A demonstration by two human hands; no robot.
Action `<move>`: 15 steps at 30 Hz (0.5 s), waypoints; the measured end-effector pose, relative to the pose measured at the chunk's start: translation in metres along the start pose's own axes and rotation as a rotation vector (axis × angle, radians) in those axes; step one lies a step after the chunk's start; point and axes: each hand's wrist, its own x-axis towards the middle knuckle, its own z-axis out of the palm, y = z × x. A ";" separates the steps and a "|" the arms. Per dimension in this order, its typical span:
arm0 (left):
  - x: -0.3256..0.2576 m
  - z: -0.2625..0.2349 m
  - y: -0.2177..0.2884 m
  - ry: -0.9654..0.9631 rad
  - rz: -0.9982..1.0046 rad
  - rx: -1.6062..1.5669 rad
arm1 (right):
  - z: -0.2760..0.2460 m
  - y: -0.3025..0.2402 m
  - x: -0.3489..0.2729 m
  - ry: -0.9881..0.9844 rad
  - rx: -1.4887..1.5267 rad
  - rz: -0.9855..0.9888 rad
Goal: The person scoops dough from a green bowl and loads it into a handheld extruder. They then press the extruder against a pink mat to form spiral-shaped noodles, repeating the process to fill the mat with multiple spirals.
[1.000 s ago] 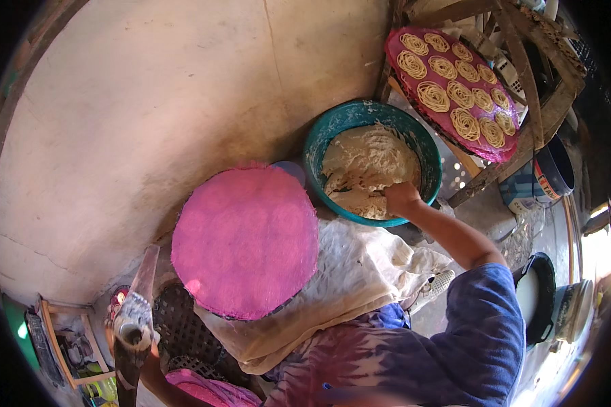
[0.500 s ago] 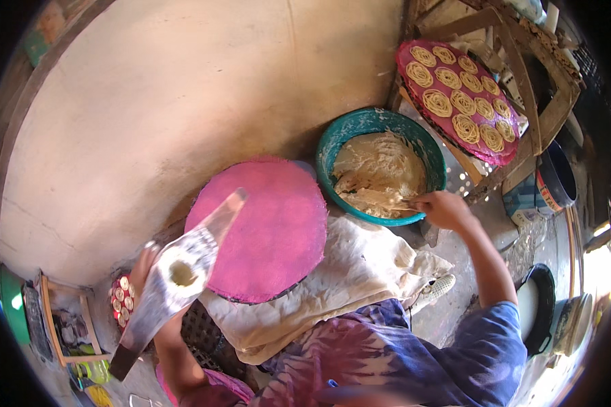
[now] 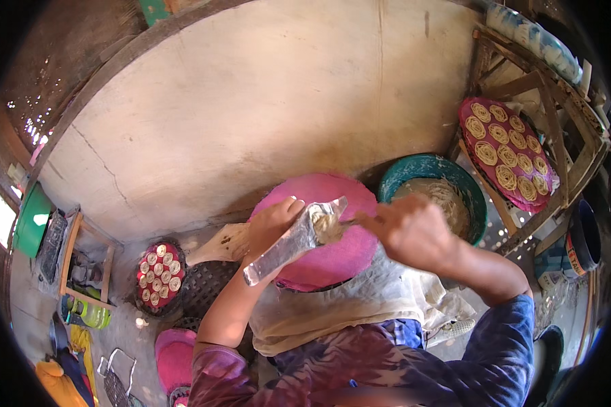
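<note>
My left hand (image 3: 273, 225) is closed around a metal-clad dough press (image 3: 278, 256), tilted above a round pink cloth-covered tray (image 3: 349, 261). Pale dough (image 3: 328, 226) sits at the press's round opening. At that opening my right hand (image 3: 414, 234), smeared by motion, grips a thin scooping tool (image 3: 352, 222) whose tip touches the dough; its exact kind is unclear. A pale wooden piece (image 3: 218, 244) runs out to the left from behind my left hand, its far end hidden. The teal basin (image 3: 480, 227) of dough lies beyond my right hand, partly covered by it.
Another pink tray (image 3: 495, 178) with several noodle coils leans on a wooden frame (image 3: 557, 129) at the far right. A smaller coil-filled tray (image 3: 161, 298) lies at left on the floor. Cream cloth (image 3: 326, 308) covers my lap. A plain wall (image 3: 251, 115) rises behind.
My right hand has moved left from the basin to the press, bringing dough to its opening. The press has turned and shifted right with my left hand. The whole view has swung leftward.
</note>
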 end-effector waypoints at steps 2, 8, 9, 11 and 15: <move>-0.007 -0.006 -0.009 -0.027 -0.009 0.013 | 0.003 -0.019 0.007 0.104 -0.058 -0.125; -0.038 -0.017 -0.048 -0.005 -0.204 0.175 | -0.017 -0.014 0.001 0.105 -0.063 -0.152; -0.039 -0.021 -0.053 0.041 -0.199 0.241 | -0.023 -0.007 -0.001 0.099 -0.037 -0.094; -0.043 -0.025 -0.052 0.095 -0.200 0.237 | -0.028 -0.001 0.005 0.143 -0.033 -0.086; -0.043 -0.025 -0.035 0.037 -0.129 0.171 | -0.020 -0.016 0.028 0.167 -0.011 -0.188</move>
